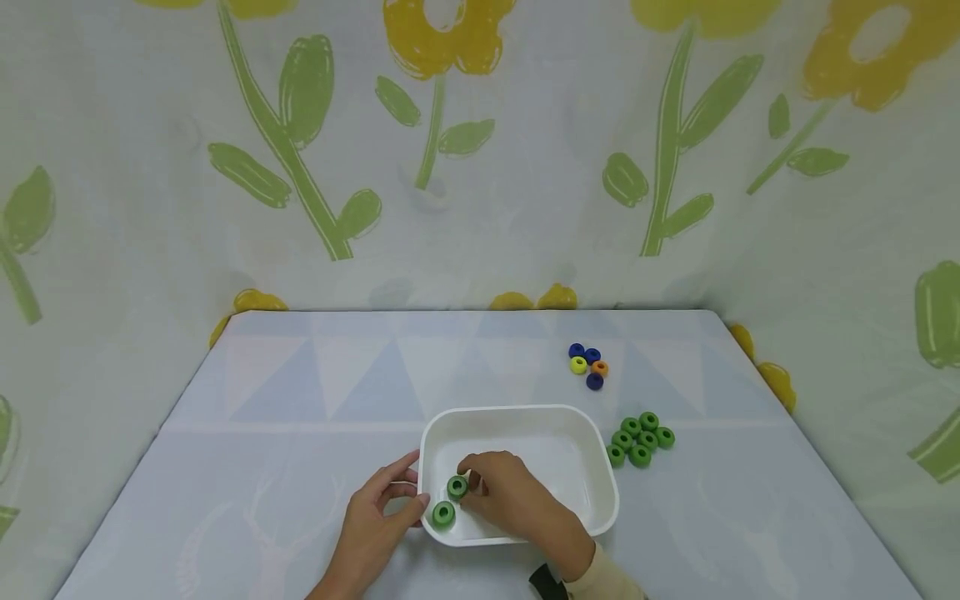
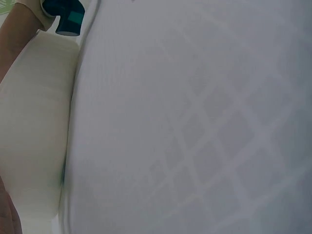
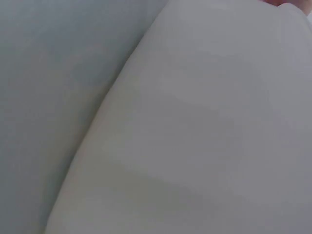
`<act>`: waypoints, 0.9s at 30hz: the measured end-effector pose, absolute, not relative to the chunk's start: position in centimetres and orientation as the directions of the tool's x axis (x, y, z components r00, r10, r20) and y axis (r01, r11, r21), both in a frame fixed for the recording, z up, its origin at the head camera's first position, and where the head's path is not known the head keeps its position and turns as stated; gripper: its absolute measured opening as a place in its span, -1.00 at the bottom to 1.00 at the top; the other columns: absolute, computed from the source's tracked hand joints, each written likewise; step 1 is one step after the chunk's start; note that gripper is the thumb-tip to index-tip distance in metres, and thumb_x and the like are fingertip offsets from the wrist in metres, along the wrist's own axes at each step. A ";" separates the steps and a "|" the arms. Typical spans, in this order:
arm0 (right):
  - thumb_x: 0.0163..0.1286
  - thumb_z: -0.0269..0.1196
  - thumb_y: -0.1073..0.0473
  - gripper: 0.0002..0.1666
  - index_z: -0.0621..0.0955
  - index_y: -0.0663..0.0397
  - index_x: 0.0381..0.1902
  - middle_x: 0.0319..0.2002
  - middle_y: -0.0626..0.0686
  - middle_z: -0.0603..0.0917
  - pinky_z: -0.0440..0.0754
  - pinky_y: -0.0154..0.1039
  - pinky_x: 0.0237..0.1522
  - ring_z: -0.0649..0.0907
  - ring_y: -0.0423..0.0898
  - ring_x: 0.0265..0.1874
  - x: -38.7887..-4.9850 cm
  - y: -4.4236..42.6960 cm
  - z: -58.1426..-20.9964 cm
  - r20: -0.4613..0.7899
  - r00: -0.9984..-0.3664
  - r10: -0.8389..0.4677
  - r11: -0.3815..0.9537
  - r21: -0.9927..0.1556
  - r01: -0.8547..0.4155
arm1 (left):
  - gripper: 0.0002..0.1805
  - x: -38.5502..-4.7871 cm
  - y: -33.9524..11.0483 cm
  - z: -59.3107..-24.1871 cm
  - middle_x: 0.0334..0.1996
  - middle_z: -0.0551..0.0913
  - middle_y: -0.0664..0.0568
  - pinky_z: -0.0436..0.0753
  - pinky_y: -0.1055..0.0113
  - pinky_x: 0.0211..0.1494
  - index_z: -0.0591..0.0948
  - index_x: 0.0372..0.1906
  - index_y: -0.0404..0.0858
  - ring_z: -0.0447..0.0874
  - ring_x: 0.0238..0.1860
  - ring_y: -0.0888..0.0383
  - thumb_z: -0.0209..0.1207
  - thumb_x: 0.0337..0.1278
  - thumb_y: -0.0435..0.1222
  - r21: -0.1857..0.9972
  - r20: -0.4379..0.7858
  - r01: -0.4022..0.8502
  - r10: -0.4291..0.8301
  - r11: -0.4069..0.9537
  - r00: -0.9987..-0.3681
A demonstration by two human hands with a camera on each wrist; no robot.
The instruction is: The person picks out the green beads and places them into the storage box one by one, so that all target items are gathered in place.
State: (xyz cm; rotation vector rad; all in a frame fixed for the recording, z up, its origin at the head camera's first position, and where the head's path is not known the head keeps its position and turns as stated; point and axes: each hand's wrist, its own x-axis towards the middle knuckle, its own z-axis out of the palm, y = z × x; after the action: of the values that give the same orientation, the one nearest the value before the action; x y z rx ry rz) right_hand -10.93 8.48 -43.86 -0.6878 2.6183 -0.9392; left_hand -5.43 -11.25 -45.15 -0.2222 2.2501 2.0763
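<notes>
A white tray [image 1: 525,417] with rounded corners sits near the front of the table. Inside it, my right hand [image 1: 513,496] pinches a green bead [image 1: 452,495] between thumb and index finger at the left end. A second green bead [image 1: 443,523] lies just in front, in the tray's near left corner. My left hand [image 1: 382,517] rests its fingertips and thumb against the tray's left wall. The left wrist view has the tray's outer wall [image 2: 36,126] along its left side, with a few fingers low down. Pale tray surface fills most of the right wrist view.
Several green beads [image 1: 665,444] are clustered right of the tray, one close to its wall. Farther back lies a small group of blue, yellow and orange beads [image 1: 578,367]. Flower-printed cloth [image 1: 510,217] rises behind the table's back edge.
</notes>
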 end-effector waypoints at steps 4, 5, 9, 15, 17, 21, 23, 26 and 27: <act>0.24 0.40 0.32 -0.67 0.72 0.04 -0.02 -0.31 -0.09 0.74 0.53 -0.53 -0.37 0.50 -0.39 -0.44 -10.9 8.0 -43.8 -0.072 -0.829 -0.554 0.662 -0.642 -0.387 | -0.38 -5.4 -11.2 -45.1 0.03 0.54 -0.16 0.82 0.35 -0.33 0.53 0.34 -0.25 0.61 -0.13 0.29 0.33 0.11 -0.49 0.987 -0.142 -0.146 -0.059 0.067 -0.988; 0.23 0.40 0.33 -0.66 0.72 0.04 -0.01 -0.30 -0.08 0.75 0.54 -0.53 -0.36 0.51 -0.38 -0.43 -10.9 7.9 -43.8 -0.070 -0.826 -0.560 0.661 -0.639 -0.394 | -0.38 -5.5 -11.2 -45.1 0.03 0.54 -0.16 0.82 0.35 -0.33 0.53 0.34 -0.26 0.61 -0.13 0.29 0.33 0.11 -0.49 0.987 -0.141 -0.145 -0.059 0.066 -0.988; 0.21 0.41 0.37 -0.60 0.72 0.03 0.02 -0.27 -0.09 0.75 0.57 -0.51 -0.32 0.53 -0.37 -0.39 -10.8 7.8 -43.8 -0.089 -0.817 -0.570 0.668 -0.629 -0.398 | -0.38 -5.4 -11.2 -45.1 0.03 0.54 -0.16 0.82 0.35 -0.33 0.53 0.34 -0.26 0.62 -0.13 0.29 0.33 0.12 -0.49 0.987 -0.144 -0.147 -0.059 0.068 -0.988; 0.23 0.39 0.35 -0.61 0.72 0.01 0.03 -0.24 -0.12 0.76 0.59 -0.52 -0.29 0.54 -0.39 -0.38 -10.9 7.6 -43.9 -0.108 -0.809 -0.578 0.676 -0.618 -0.401 | -0.38 -5.4 -11.3 -45.0 0.02 0.54 -0.16 0.82 0.35 -0.33 0.52 0.34 -0.26 0.63 -0.12 0.29 0.33 0.12 -0.48 0.986 -0.139 -0.144 -0.057 0.082 -0.989; 0.23 0.39 0.35 -0.62 0.72 0.00 0.02 -0.23 -0.13 0.76 0.60 -0.52 -0.27 0.54 -0.39 -0.37 -10.9 7.5 -43.9 -0.106 -0.808 -0.580 0.675 -0.618 -0.403 | -0.38 -5.4 -11.3 -45.0 0.02 0.54 -0.16 0.82 0.35 -0.34 0.52 0.34 -0.27 0.63 -0.12 0.29 0.32 0.12 -0.49 0.987 -0.136 -0.140 -0.057 0.081 -0.989; 0.23 0.39 0.34 -0.61 0.73 -0.01 0.03 -0.21 -0.13 0.77 0.61 -0.52 -0.26 0.54 -0.39 -0.37 -10.9 7.5 -43.9 -0.100 -0.804 -0.587 0.673 -0.611 -0.416 | -0.39 -5.4 -11.3 -45.0 0.02 0.55 -0.17 0.82 0.35 -0.34 0.52 0.34 -0.27 0.63 -0.13 0.30 0.32 0.13 -0.49 0.988 -0.131 -0.135 -0.053 0.076 -0.990; 0.23 0.41 0.32 -0.61 0.72 -0.01 0.04 -0.20 -0.12 0.77 0.61 -0.52 -0.27 0.55 -0.39 -0.36 -10.9 7.6 -43.8 -0.103 -0.806 -0.583 0.676 -0.611 -0.412 | -0.39 -5.4 -11.3 -45.0 0.02 0.55 -0.17 0.82 0.35 -0.33 0.52 0.34 -0.28 0.63 -0.14 0.30 0.32 0.13 -0.48 0.988 -0.131 -0.135 -0.050 0.077 -0.990; 0.25 0.41 0.30 -0.60 0.71 0.01 0.06 -0.18 -0.10 0.77 0.61 -0.51 -0.28 0.57 -0.39 -0.35 -10.9 8.1 -43.5 -0.098 -0.814 -0.573 0.672 -0.625 -0.398 | -0.38 -5.4 -11.2 -45.0 0.02 0.54 -0.17 0.82 0.35 -0.34 0.52 0.34 -0.28 0.62 -0.14 0.30 0.32 0.12 -0.49 0.988 -0.133 -0.136 -0.048 0.079 -0.990; 0.25 0.41 0.29 -0.60 0.71 0.02 0.07 -0.18 -0.08 0.77 0.61 -0.50 -0.29 0.58 -0.39 -0.35 -10.9 8.4 -43.4 -0.091 -0.817 -0.570 0.668 -0.631 -0.395 | -0.38 -5.4 -11.2 -45.0 0.01 0.54 -0.17 0.82 0.35 -0.34 0.52 0.34 -0.28 0.62 -0.14 0.30 0.32 0.12 -0.49 0.988 -0.133 -0.137 -0.049 0.078 -0.990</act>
State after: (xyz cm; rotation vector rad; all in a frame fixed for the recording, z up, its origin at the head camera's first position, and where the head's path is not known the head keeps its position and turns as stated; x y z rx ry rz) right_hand -10.91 8.39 -43.38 -0.7718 2.6036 -0.8874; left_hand -5.45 -11.23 -44.99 -0.1946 2.2579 2.0806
